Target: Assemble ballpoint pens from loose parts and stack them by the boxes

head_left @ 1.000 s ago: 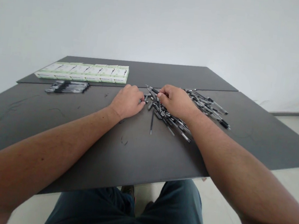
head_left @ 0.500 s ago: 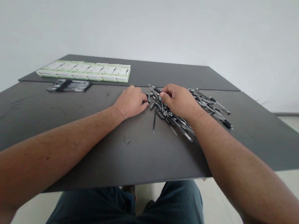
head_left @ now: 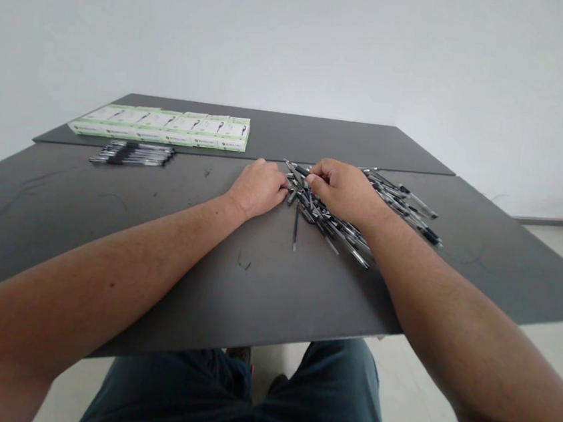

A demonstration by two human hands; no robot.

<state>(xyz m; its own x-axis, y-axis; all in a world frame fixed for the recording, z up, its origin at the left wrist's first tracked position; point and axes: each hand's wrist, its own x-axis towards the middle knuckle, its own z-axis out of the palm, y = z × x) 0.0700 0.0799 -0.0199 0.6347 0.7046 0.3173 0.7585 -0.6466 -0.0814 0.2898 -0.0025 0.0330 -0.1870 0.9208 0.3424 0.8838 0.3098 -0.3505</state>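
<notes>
A loose pile of black and clear pens [head_left: 333,226] lies crosswise on the dark table, spreading right under my right hand [head_left: 345,187]. That hand's thumb and fingers are pinched on a pen [head_left: 297,167], whose tip points left. My left hand [head_left: 263,185] rests at the pile's left edge with its fingers curled. Its fingertips touch the ends of the pens there; what lies between them is hidden. One thin pen [head_left: 295,229] sticks out of the pile toward me.
A row of white and green boxes [head_left: 168,137] stands at the back left of the table [head_left: 192,295]. In front of them lies a neat bunch of pens [head_left: 134,154]. Dark scuff marks show on the tabletop. The table's near edge is just above my legs.
My left hand has shifted slightly right, closer against the pens. My right hand keeps its pinch on the pen and has hardly moved. The view has tilted a little.
</notes>
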